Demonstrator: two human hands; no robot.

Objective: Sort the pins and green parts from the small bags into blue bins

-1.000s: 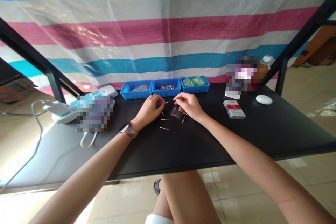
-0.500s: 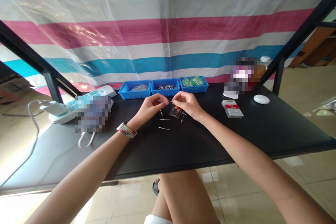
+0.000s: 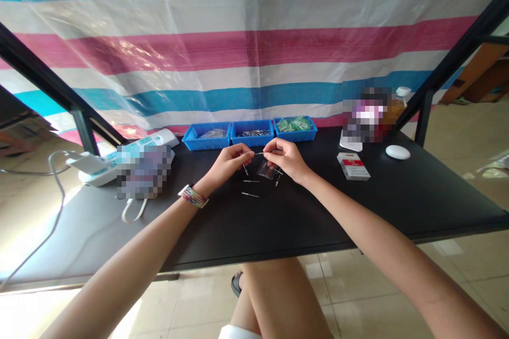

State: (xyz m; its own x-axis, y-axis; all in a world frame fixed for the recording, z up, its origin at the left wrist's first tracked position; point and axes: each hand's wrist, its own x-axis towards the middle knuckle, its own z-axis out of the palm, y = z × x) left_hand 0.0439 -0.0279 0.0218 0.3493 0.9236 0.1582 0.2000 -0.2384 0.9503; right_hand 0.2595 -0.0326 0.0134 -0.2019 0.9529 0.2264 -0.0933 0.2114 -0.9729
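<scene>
Between my two hands stretches a thin silvery pop rivet [image 3: 259, 153], held level above the table. My left hand [image 3: 234, 161] pinches one end of it between thumb and fingertips. At the other end, my right hand [image 3: 287, 160] has its thumb and fingers closed on the rivet. Below my hands lies a small clear plastic bag [image 3: 266, 170] with thin pieces in it. Several loose rivets [image 3: 251, 195] are scattered on the black table [image 3: 302, 222] around the bag, some partly behind my fingers.
Three blue bins stand at the back: one with clear bags [image 3: 191, 140], one with loose rivets [image 3: 252, 140], one with green packets [image 3: 294, 126]. A power strip [image 3: 159, 140] and cables lie left. At right are a cigarette box [image 3: 353, 166], a white oval object [image 3: 398, 152] and a bottle [image 3: 401, 98].
My hands have drawn slightly apart, so more of the rivet shows between them. The whole view has shifted a little; the things on the table stay in place.
</scene>
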